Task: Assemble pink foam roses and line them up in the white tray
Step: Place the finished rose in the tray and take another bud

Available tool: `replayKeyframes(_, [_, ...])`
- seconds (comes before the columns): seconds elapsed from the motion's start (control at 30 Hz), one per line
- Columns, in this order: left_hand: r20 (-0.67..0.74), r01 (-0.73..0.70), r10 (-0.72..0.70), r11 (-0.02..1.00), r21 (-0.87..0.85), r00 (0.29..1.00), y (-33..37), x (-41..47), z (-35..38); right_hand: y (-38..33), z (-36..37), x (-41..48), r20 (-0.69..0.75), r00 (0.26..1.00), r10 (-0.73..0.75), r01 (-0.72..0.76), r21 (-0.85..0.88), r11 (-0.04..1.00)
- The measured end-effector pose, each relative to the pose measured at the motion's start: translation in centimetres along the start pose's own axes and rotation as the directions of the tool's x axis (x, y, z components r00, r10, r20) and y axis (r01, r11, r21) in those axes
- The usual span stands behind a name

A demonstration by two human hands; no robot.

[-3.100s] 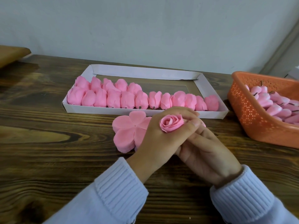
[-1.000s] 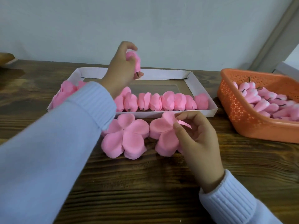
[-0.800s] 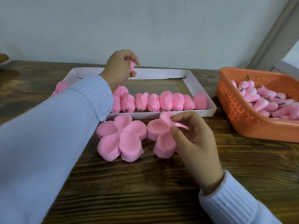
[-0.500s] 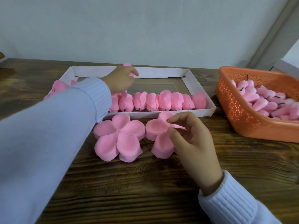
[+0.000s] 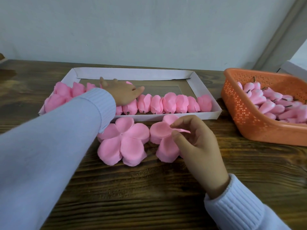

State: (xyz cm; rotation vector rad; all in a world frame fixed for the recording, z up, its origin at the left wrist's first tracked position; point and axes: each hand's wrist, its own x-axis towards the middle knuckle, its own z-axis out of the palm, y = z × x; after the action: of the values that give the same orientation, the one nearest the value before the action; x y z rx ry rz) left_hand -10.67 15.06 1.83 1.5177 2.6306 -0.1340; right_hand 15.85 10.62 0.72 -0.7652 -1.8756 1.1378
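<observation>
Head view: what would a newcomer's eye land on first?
A row of pink roses lines the near side of the white tray, with the left hand laid over it. Before it lie two flat petal stacks; the right hand pinches the right one. An orange basket of buds sits far right.

A dark brown wooden counter (image 5: 132,188) with heavy, wavy grain spreads beneath and all round the right hand (image 5: 197,146). It runs back past the left hand (image 5: 121,93) to a plain, pale grey-blue wall (image 5: 149,30), matt and lightly specked. Far to the right of the right hand and well behind it, a grey frame (image 5: 285,34) slants up the wall, with a brighter white surface (image 5: 301,52) beyond it. The light is soft and even, leaving faint shadows on the wood.
</observation>
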Motion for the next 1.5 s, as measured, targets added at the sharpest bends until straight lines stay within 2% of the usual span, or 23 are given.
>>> replayKeyframes(0.1, [-0.004, 0.038, -0.038, 0.998, 0.046, 0.999, -0.1, 0.0, 0.2, 0.0, 0.0, 0.0, 0.003, 1.0, 0.011, -0.011, -0.005, 1.0])
replayKeyframes(0.3, [-0.037, -0.103, 0.098, 0.982, -0.161, 0.995, -0.7, -0.1, 0.1, 0.1, -0.1, 0.1, 0.002, 1.0, 0.016, -0.016, -0.005, 1.0])
replayKeyframes(0.57, [-0.069, -0.127, 0.116, 0.976, -0.178, 0.991, -1.1, -0.6, 0.3, 0.0, -0.1, 0.1, 0.01, 1.0, 0.028, -0.028, -0.012, 1.0])
replayKeyframes(0.7, [-0.263, -0.095, 0.052, 0.984, -0.153, 0.963, -0.8, -1.2, -0.3, 0.0, -0.2, 0.1, 0.01, 1.0, 0.027, -0.027, -0.008, 1.0])
replayKeyframes(0.8, [-0.484, -0.121, -0.034, 0.951, -0.284, 0.874, -0.8, -2.1, -2.3, 0.0, -0.2, 0.1, 0.013, 1.0, 0.027, -0.027, -0.011, 1.0])
replayKeyframes(0.87, [-0.584, -0.142, -0.166, 0.884, -0.445, 0.795, -0.5, -2.6, -4.1, 0.0, -0.2, 0.1, 0.013, 1.0, 0.026, -0.026, -0.013, 1.0])
replayKeyframes(0.9, [-0.59, -0.164, -0.266, 0.803, -0.574, 0.762, -0.2, -2.9, -5.2, 0.0, -0.1, 0.1, 0.013, 1.0, 0.025, -0.025, -0.011, 1.0])
replayKeyframes(0.97, [-0.508, -0.244, -0.432, 0.533, -0.81, 0.745, 0.7, -4.1, -7.0, 0.0, -0.1, 0.0, 0.009, 1.0, 0.026, -0.026, 0.001, 1.0])
replayKeyframes(1.0, [-0.481, -0.305, -0.451, 0.409, -0.86, 0.752, 1.2, -4.9, -7.6, 0.0, -0.2, 0.0, 0.004, 1.0, 0.027, -0.027, 0.005, 1.0])
replayKeyframes(1.07, [-0.474, -0.419, -0.427, 0.222, -0.88, 0.77, 2.4, -7.2, -8.1, 0.1, -0.2, -0.1, -0.012, 1.0, 0.022, -0.022, 0.009, 1.0])
replayKeyframes(1.13, [-0.483, -0.495, -0.403, 0.082, -0.865, 0.778, 3.3, -9.7, -7.4, 0.1, -0.2, -0.2, -0.031, 0.999, 0.024, -0.023, 0.028, 0.999])
replayKeyframes(1.17, [-0.478, -0.505, -0.401, 0.043, -0.862, 0.782, 3.7, -10.9, -6.5, 0.1, -0.2, -0.2, -0.04, 0.999, 0.021, -0.02, 0.037, 0.999])
replayKeyframes(1.3, [-0.383, -0.419, -0.324, -0.046, -0.907, 0.865, 4.5, -14.9, -0.7, 0.0, -0.3, -0.4, -0.064, 0.998, -0.023, 0.025, 0.03, 0.999])
replayKeyframes(1.37, [-0.348, -0.343, -0.25, 0.064, -0.937, 0.904, 4.5, -15.3, 1.7, 0.0, -0.3, -0.4, -0.076, 0.997, -0.031, 0.034, 0.03, 0.999])
replayKeyframes(1.43, [-0.348, -0.315, -0.211, 0.177, -0.932, 0.913, 4.6, -15.3, 2.8, -0.2, -0.2, -0.4, -0.09, 0.994, -0.057, 0.058, 0.016, 0.998])
replayKeyframes(1.5, [-0.355, -0.328, -0.165, 0.172, -0.929, 0.92, 4.8, -15.5, 3.0, -0.5, -0.4, -0.3, -0.1, 0.994, -0.054, 0.057, 0.021, 0.998])
